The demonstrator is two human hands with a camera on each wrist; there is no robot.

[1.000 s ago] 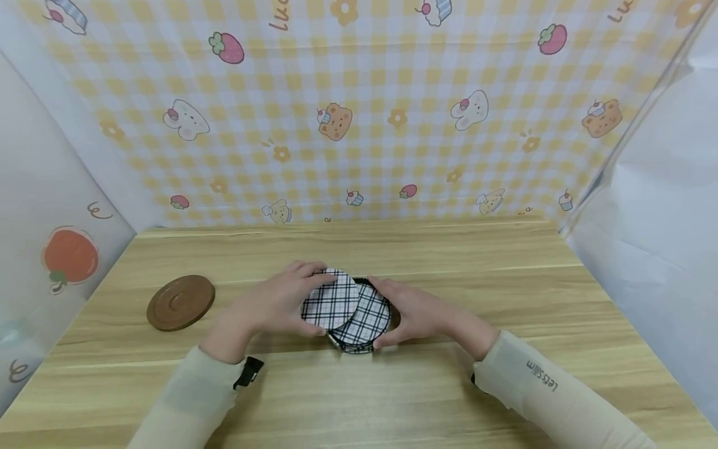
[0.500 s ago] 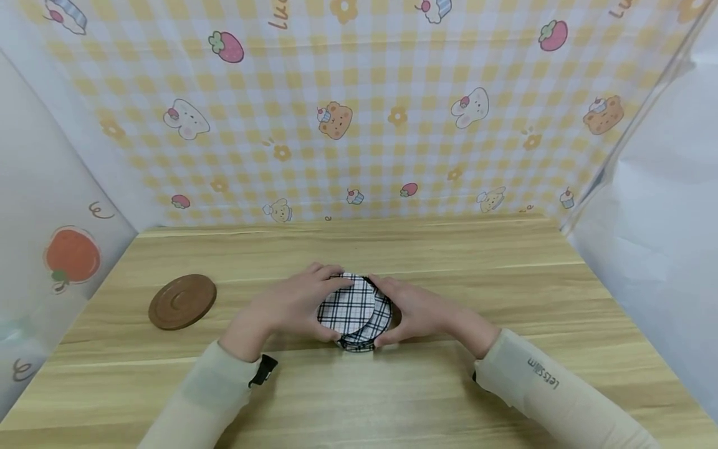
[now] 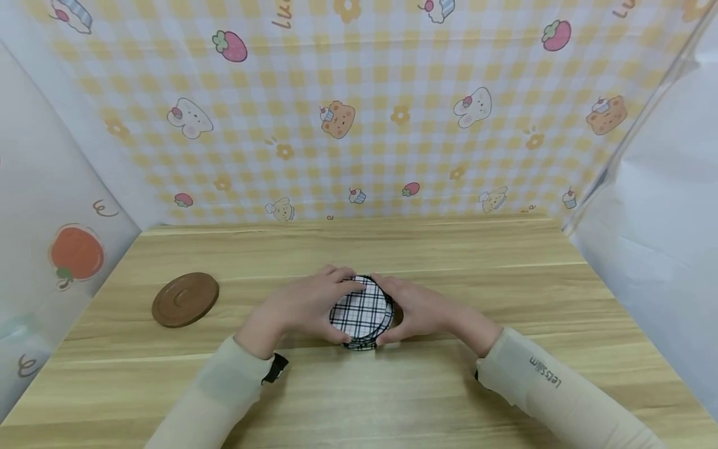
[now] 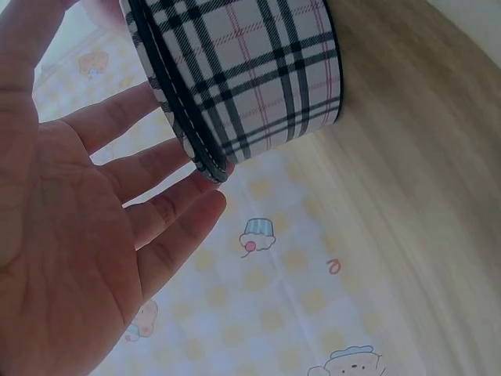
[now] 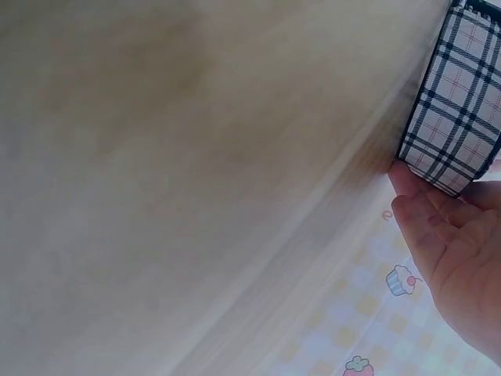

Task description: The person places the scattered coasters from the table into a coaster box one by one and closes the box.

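Observation:
A round plaid disc (image 3: 360, 307), like a coaster, lies over the top of a drum-shaped plaid holder (image 4: 266, 70) with dark edging. In the head view it sits slightly left of the holder's rim. My left hand (image 3: 314, 305) grips the disc by its edge, thumb at the near side and fingers at the far side. From the right, my right hand (image 3: 422, 308) holds the holder between thumb and fingers. The right wrist view shows the holder's side wall (image 5: 454, 106) against the fingertips. The holder's inside is hidden.
A brown round saucer-like disc (image 3: 185, 299) with a raised ring lies on the left of the wood-grain table (image 3: 426, 393). A yellow checked cloth backdrop (image 3: 387, 143) rises behind, and pale sheets stand at both sides.
My left hand has moved right with the plaid disc, which now covers nearly all of the holder's top. My right hand has stayed on the holder.

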